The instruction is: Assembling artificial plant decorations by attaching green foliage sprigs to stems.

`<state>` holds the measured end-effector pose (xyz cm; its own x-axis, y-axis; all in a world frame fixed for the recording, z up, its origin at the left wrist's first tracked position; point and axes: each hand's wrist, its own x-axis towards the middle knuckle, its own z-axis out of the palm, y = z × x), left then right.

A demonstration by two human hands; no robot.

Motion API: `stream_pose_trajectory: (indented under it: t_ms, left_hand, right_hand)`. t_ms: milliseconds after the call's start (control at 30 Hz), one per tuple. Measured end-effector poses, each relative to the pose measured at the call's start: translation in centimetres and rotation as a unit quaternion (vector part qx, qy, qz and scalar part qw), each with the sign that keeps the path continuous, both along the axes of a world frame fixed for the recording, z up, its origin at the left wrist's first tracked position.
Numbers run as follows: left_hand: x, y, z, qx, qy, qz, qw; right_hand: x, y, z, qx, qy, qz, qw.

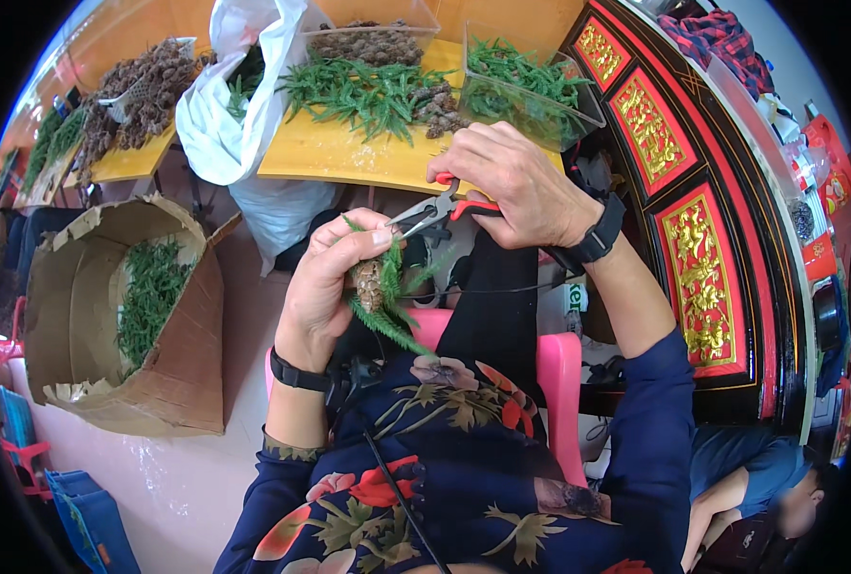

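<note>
My left hand [318, 273] is closed around a brown pine cone [372, 285] with green artificial sprigs [387, 327] fanning out and down from it. Long-nose pliers [437, 207] with red and black handles are gripped in my right hand [526, 187]. Their jaws reach the top of the piece, right beside my left thumb tip. Whether the jaws pinch a wire there is too small to tell. Both hands are over my lap, in front of the yellow table [335, 163].
Green sprigs [363, 91] and pine cones [435, 107] lie on the table. A clear bin [531, 91] holds more sprigs. A white plastic bag [220, 134] hangs at the table's edge. A cardboard box [182, 354] with greenery stands left; a carved black-and-red cabinet [741, 287] stands right. Another person [746, 483] is at lower right.
</note>
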<state>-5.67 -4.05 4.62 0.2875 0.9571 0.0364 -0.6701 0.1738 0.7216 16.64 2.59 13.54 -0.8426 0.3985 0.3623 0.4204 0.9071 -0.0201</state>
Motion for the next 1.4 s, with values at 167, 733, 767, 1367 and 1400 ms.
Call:
stream_pose_trajectory:
  t_ms: [167,733,767,1367,1400]
  left_hand:
    - [0.2,0.9,-1.8,-0.027,-0.141,-0.16,0.977]
    - [1.8,-0.2,0.8,0.18,0.295,0.242,0.907]
    - [1.9,-0.2,0.7,0.18,0.294,0.243,0.907]
    - [1.3,0.6,-0.2,-0.019,0.136,0.147,0.979]
    - [1.2,0.6,-0.2,-0.026,0.135,0.13,0.982]
  right_hand:
    - [-0.4,0.5,-0.1,-0.003,-0.008,0.033,0.999]
    - [0.0,-2.4,-0.9,-0.217,-0.016,-0.152,0.964]
    - [-0.1,-2.7,-1.0,-0.24,-0.015,-0.181,0.954]
    - [0.1,-2.4,-4.0,-0.201,0.001,-0.186,0.962]
    - [0.2,-2.3,-4.1,-0.193,0.008,-0.174,0.966]
